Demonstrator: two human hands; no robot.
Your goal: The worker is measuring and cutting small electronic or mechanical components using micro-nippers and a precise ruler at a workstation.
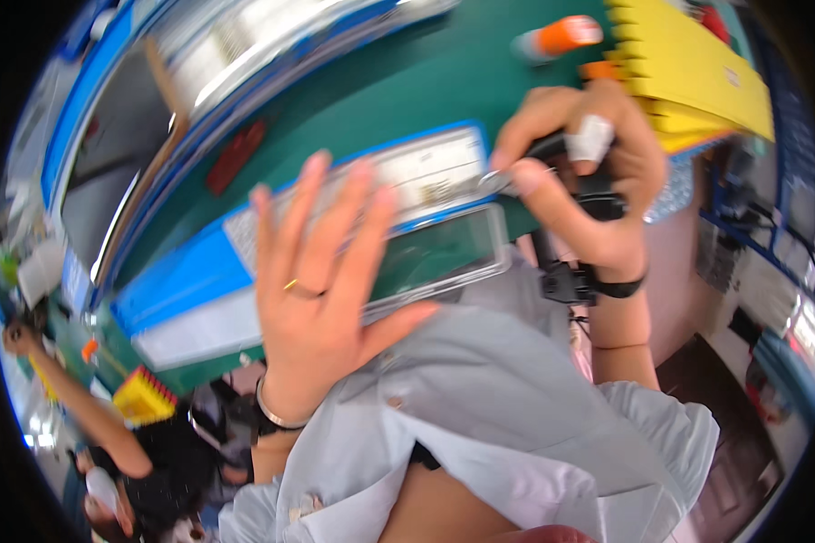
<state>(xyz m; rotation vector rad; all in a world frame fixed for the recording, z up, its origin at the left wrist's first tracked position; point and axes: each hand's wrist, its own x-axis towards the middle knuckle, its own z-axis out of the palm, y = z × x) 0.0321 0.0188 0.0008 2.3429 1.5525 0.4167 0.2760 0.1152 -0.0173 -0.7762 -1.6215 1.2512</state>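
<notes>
My left hand [321,281] lies spread, fingers apart and a ring on one of them, over a long blue-and-white strip [190,281] and the left end of a clear plastic frame [501,237]. Under its fingertips runs a blue-edged white panel [439,167] with dark marks. At that panel's right end my right hand [602,172] is closed, white tape round one finger. Thumb and forefinger pinch a small shiny metal piece [493,181], blurred, its kind unclear. Something dark sits inside that palm, partly hidden by the fingers.
An orange-capped bottle [566,38] lies on the green table [426,72] beside yellow bins [697,77]. A dark red object [235,158] rests left of the panel. Long blue-edged trays [244,63] stand at the far left. A co-worker's arm [95,407] shows at lower left.
</notes>
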